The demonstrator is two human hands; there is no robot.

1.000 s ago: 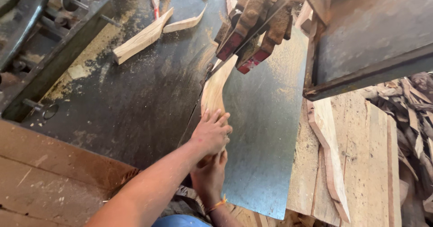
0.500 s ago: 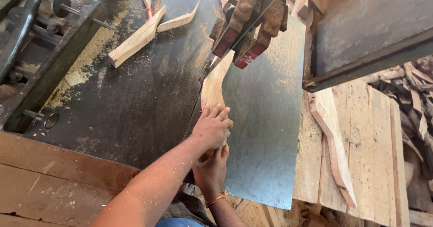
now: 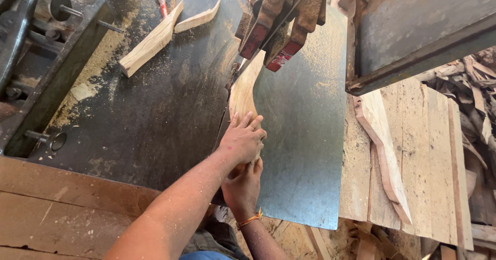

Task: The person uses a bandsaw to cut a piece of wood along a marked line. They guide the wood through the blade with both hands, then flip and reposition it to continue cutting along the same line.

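Two hands are stacked on one curved wooden workpiece (image 3: 244, 92) lying on the dark steel saw table (image 3: 155, 120), and I judge the danger lies at twelve o'clock from them, where the piece runs up under the red-tipped blade guide (image 3: 274, 27). If the wood jumps or the cut frees suddenly, I'd expect the hands to slide toward the blade; the curve of the piece makes a twist or bind likely, and the sawdust on the table leaves little grip.

My left hand (image 3: 243, 141) lies flat on top of the near end of the workpiece, fingers (image 3: 247, 121) spread and pointing to twelve o'clock, pressing rather than gripping. My right hand (image 3: 243, 187) sits just behind it at six o'clock, fingers curled around the tail of the wood as far as I can see; the left hand hides most of that grip.

Two offcuts (image 3: 155, 40) lie well apart at ten o'clock, and a curved blank (image 3: 385, 156) rests on the boards at three o'clock.
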